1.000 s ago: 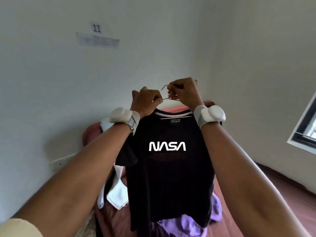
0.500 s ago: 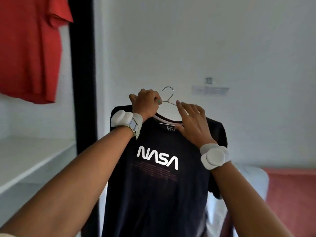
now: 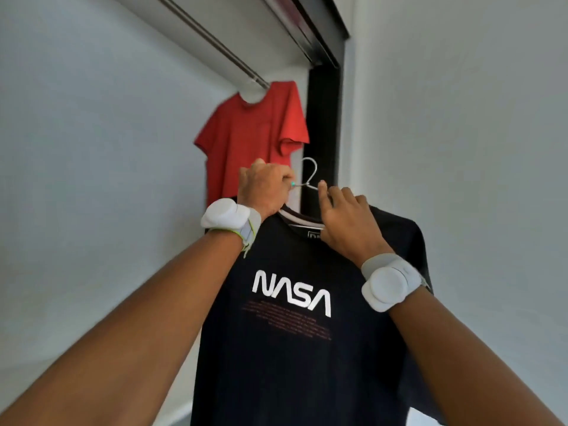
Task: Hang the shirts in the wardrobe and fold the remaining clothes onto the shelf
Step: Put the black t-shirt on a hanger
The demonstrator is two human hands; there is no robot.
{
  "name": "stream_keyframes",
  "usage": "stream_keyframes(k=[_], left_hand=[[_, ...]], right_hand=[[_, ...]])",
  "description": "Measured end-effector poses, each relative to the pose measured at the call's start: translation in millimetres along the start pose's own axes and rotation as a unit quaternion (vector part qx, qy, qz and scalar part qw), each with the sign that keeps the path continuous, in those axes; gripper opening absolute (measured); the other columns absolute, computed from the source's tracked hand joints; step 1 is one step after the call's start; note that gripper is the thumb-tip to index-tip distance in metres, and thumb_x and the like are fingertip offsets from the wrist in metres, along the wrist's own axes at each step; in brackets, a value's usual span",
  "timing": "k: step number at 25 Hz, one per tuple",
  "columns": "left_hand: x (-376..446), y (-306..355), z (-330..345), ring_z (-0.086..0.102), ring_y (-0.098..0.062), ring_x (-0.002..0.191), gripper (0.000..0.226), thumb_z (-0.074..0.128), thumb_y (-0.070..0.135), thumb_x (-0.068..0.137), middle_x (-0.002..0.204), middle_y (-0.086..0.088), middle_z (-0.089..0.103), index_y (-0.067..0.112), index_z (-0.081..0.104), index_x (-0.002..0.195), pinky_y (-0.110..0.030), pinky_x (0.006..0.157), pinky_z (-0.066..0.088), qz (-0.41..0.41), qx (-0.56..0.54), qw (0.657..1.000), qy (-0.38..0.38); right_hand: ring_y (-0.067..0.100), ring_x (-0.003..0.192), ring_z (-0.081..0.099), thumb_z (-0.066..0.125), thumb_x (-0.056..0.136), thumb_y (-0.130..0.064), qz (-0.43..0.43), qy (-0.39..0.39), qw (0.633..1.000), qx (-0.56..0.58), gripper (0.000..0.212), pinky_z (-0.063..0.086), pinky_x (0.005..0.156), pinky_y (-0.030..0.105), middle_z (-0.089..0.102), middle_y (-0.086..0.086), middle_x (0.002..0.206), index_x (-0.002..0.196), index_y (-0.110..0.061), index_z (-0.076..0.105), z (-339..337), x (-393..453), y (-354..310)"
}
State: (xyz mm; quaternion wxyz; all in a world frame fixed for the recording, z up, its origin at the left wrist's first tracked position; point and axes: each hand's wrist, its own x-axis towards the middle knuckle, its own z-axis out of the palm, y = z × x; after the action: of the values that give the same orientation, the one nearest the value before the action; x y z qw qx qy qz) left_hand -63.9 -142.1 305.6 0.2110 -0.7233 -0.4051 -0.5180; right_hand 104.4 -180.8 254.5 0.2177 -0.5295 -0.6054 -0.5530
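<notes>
Black shirt (image 3: 307,348) — hem cut off — hides its hanger's (image 3: 309,175) shoulders.

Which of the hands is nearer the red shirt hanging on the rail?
Left. The left hand overlaps the red T-shirt's lower edge in view, gripping the wire hanger; the right hand sits further right, on the black shirt's collar.

I count two T-shirts: one black NASA T-shirt (image 3: 295,302) and one red T-shirt (image 3: 249,139). I see one wire hanger (image 3: 309,175), one wardrobe rail (image 3: 212,41) and one black door frame (image 3: 324,124). Two hands, my left hand (image 3: 266,187) and right hand (image 3: 349,222). Two white wristbands (image 3: 229,215).
</notes>
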Motion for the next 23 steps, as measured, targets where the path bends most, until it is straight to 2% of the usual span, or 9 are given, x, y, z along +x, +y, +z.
stream_keyframes(k=[2, 4, 6, 9, 13, 16, 20, 23], left_hand=[[18.4, -32.4, -13.1, 0.048, -0.023, 0.117, 0.033, 0.052, 0.034, 0.092, 0.122, 0.005, 0.065, 0.034, 0.061, 0.123, -0.042, 0.100, 0.034, 0.038, 0.118, 0.992, -0.015], [33.0, -65.0, -31.3, 0.042, -0.023, 0.128, 0.046, 0.051, 0.038, 0.092, 0.141, 0.005, 0.051, 0.030, 0.048, 0.138, -0.041, 0.107, 0.031, 0.051, 0.202, 0.976, -0.060], [46.0, -93.4, -41.8, 0.035, -0.022, 0.136, 0.055, 0.049, 0.044, 0.094, 0.151, 0.004, 0.038, 0.027, 0.039, 0.145, -0.041, 0.112, 0.027, 0.048, 0.251, 0.964, -0.078], [69.8, -136.3, -51.2, 0.032, -0.023, 0.140, 0.061, 0.045, 0.050, 0.095, 0.155, 0.000, 0.031, 0.023, 0.032, 0.149, -0.041, 0.114, 0.026, 0.027, 0.297, 0.951, -0.086], [118.5, -195.9, -52.1, 0.030, -0.024, 0.141, 0.062, 0.043, 0.048, 0.097, 0.156, 0.000, 0.029, 0.021, 0.028, 0.150, -0.040, 0.114, 0.026, 0.004, 0.316, 0.946, -0.076], [166.8, -241.3, -41.9, 0.023, -0.025, 0.144, 0.068, 0.042, 0.052, 0.096, 0.159, 0.000, 0.021, 0.021, 0.021, 0.152, -0.042, 0.116, 0.023, -0.021, 0.315, 0.947, -0.059], [241.3, -284.2, -27.2, 0.024, -0.026, 0.144, 0.068, 0.041, 0.053, 0.096, 0.160, -0.001, 0.019, 0.021, 0.020, 0.153, -0.044, 0.115, 0.023, -0.010, 0.305, 0.950, -0.060], [304.5, -313.9, -19.9, 0.026, -0.024, 0.143, 0.066, 0.041, 0.052, 0.096, 0.159, 0.001, 0.022, 0.022, 0.021, 0.152, -0.044, 0.114, 0.024, 0.012, 0.265, 0.964, -0.026]], right_hand=[[0.036, 0.095, 0.056, 0.069, 0.069, -0.011, 0.001, -0.004, 0.999, 0.033, 0.076, 0.047, 0.074, 0.049, 0.059, 0.019, 0.108, 0.139, 0.006, 0.042, 14.7, 43.2, -18.8], [0.036, 0.107, 0.051, 0.064, 0.077, -0.012, -0.012, -0.009, 0.998, 0.066, 0.074, 0.044, 0.083, 0.051, 0.054, 0.018, 0.119, 0.142, 0.004, 0.035, 26.3, 83.4, -38.1], [0.034, 0.118, 0.044, 0.062, 0.082, -0.016, -0.022, -0.004, 0.995, 0.095, 0.074, 0.041, 0.091, 0.050, 0.044, 0.015, 0.131, 0.145, 0.001, 0.028, 36.7, 126.5, -52.5], [0.032, 0.122, 0.040, 0.067, 0.082, -0.024, -0.008, 0.018, 0.993, 0.112, 0.076, 0.040, 0.094, 0.051, 0.037, 0.013, 0.136, 0.144, -0.001, 0.029, 51.1, 187.9, -63.6], [0.035, 0.125, 0.037, 0.072, 0.080, -0.028, 0.012, 0.008, 0.991, 0.131, 0.068, 0.039, 0.095, 0.057, 0.035, 0.014, 0.135, 0.135, -0.001, 0.042, 75.2, 269.7, -68.6], [0.037, 0.125, 0.037, 0.072, 0.081, -0.026, 0.027, 0.011, 0.992, 0.121, 0.055, 0.039, 0.096, 0.058, 0.037, 0.016, 0.133, 0.127, -0.004, 0.050, 98.3, 328.4, -66.9], [0.037, 0.124, 0.039, 0.074, 0.079, -0.030, 0.037, 0.019, 0.994, 0.105, 0.056, 0.041, 0.095, 0.056, 0.041, 0.016, 0.132, 0.125, -0.006, 0.053, 113.0, 410.6, -48.8], [0.037, 0.120, 0.042, 0.074, 0.079, -0.030, 0.053, 0.050, 0.994, 0.083, 0.052, 0.042, 0.093, 0.054, 0.045, 0.015, 0.125, 0.122, -0.006, 0.055, 117.9, 481.6, -33.3]])
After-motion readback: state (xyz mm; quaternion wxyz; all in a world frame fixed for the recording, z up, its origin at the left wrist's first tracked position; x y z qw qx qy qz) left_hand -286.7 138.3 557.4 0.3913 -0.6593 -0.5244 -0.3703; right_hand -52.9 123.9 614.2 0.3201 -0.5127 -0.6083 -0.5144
